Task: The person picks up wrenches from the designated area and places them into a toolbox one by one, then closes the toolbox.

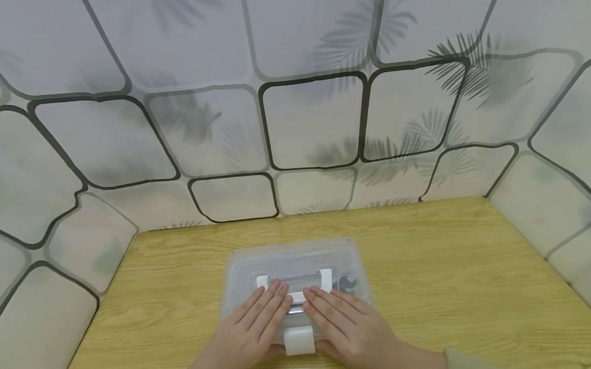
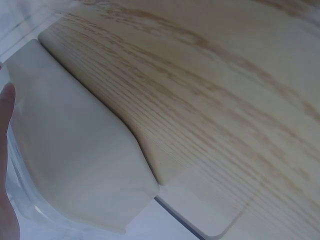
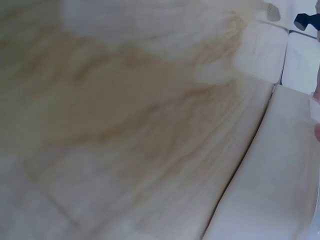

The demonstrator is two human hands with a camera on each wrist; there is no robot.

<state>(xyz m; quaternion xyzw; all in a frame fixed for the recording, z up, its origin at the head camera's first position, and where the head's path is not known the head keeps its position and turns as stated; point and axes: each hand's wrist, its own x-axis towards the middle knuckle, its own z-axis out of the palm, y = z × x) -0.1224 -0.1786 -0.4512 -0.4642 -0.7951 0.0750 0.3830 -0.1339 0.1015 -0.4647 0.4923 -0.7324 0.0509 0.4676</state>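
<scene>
A clear plastic storage box with a lid sits on the wooden table. Its folding handle has white ends and lies on the lid. At the front edge is a wide white latch. My left hand rests on the left front of the lid, fingers straight and pointing forward. Mirroring it, my right hand lies on the right front, fingers extended. The fingertips of both hands reach the handle. Both thumbs are mostly hidden at the box's front. Only edges of the hands show in the wrist views.
The wood-grain table extends around the box on both sides. Behind and beside it stand pale walls with dark rounded outlines and leaf prints. A grey wrench-shaped mark shows on the right of the lid.
</scene>
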